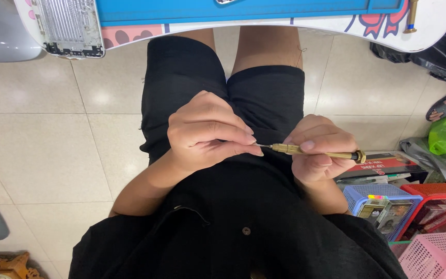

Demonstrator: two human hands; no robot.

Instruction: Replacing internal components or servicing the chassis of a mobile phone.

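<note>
over the lap, the right hand is wrapped around a small brass screwdriver, its fingers pressed together along the handle. the left hand meets the tip, its fingers pinching at the thin metal point. plastic baskets sit on the tiled floor to the right. farther off, a tabletop carries a blue mat and an opened metal device shell.

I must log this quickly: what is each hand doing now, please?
Left hand: closed, fingers pinched at the thin tip of the screwdriver.
Right hand: closed around the brass screwdriver handle.
</note>
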